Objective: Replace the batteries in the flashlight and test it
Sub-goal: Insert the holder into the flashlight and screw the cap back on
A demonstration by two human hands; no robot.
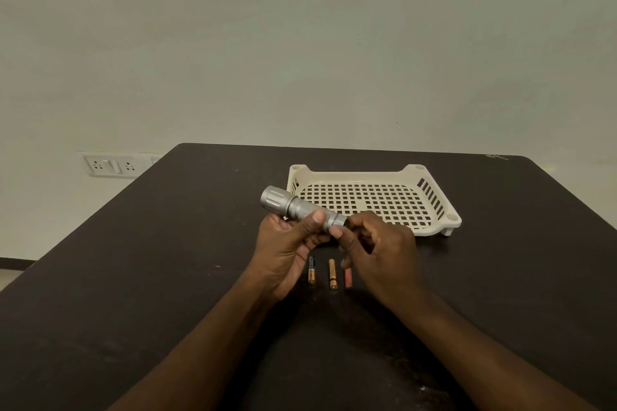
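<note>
Flashlight (302,208): held above table (167,243), long axis head far-left to tail near-right. Left hand (287,243) clasping barrel; right hand (374,240) pinching tail cap. Batteries (331,274): three, below, on table.

Left hand (287,243) in a closed grip, right hand (377,243) pinching, forearms converging

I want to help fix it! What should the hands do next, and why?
Probably twist the tail cap loose. The left hand grips the silver flashlight, the right hand's fingers pinch that end, and three batteries wait on the table.
</note>
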